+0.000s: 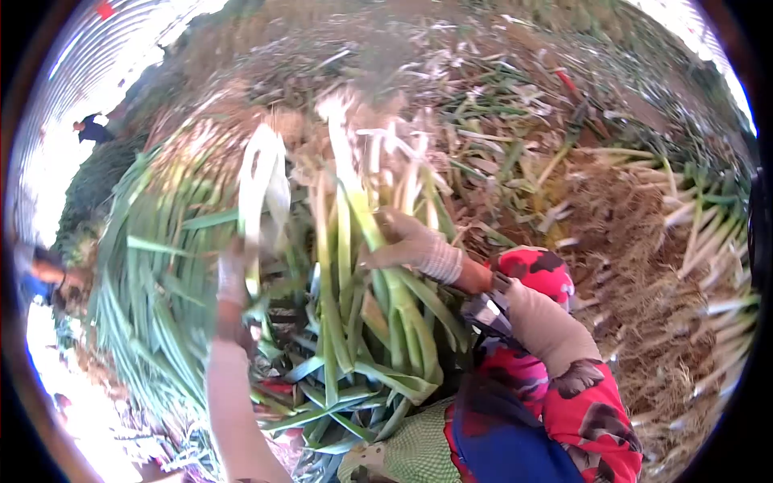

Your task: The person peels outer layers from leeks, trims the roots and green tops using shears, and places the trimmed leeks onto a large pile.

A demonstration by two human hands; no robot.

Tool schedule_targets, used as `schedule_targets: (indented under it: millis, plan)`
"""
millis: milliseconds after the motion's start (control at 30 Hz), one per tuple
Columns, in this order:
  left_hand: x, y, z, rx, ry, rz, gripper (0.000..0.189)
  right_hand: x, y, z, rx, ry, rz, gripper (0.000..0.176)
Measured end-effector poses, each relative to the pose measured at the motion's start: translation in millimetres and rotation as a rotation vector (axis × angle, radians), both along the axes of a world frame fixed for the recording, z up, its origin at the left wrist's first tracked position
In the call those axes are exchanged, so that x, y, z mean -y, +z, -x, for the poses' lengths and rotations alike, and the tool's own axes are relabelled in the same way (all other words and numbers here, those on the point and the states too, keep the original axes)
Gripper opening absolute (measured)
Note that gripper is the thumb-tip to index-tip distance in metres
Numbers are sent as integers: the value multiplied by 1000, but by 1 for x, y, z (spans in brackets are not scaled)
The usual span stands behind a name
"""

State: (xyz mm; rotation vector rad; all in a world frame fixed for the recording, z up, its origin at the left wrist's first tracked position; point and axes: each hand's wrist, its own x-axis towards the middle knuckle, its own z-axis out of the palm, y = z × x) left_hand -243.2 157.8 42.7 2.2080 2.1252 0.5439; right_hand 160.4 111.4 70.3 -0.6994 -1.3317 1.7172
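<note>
Leek bundle [362, 322] is held up before the chest, white ends away and leaves hanging, probably so the stalks line up. Right hand [411, 245]: grip wrapped tight round its stalks. Left hand [232, 282], blurred, is seen pinching a pale stalk [259, 181]. The soil [628, 266] below is hidden by leaves. Cut leeks [708, 241] are strewn on the right, and a person [93, 129] is glimpsed far left.

Left arm: rises from bottom edge, left of centre; pale sleeve, forearm near upright.
Left hand [231, 278]: gloved, left of centre; blurred, grip unreadable.
Right arm: enters lower right, bent; red patterned sleeve.
Right hand [411, 245]: gloved, mid-frame; fingers curled closed.
</note>
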Motion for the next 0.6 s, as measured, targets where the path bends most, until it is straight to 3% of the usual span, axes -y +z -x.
schedule_targets:
  millis: [67,133,233,333,400,467,600]
  plan:
    - [-14,94,-22,138,88,-45,28,15,22,-4,-157,39,114,53]
    - [-14,185,-64,461,47,-284,15,19,33,-2,-209,1,78,54]
    - [-25,299,-84,164,21,-380,27,22,36,1,-371,-10,87,53]
    - [-28,342,-108,-190,152,-362,31,21,28,5,-344,-110,23,52]
    - [-20,316,-121,-240,199,-149,36,33,34,4,-329,-114,-2,52]
    - [-35,234,-102,-232,187,-118,45,47,36,9,-293,-133,-30,54]
    - [-28,117,-129,511,252,352,57,68,32,17,-203,-129,-122,53]
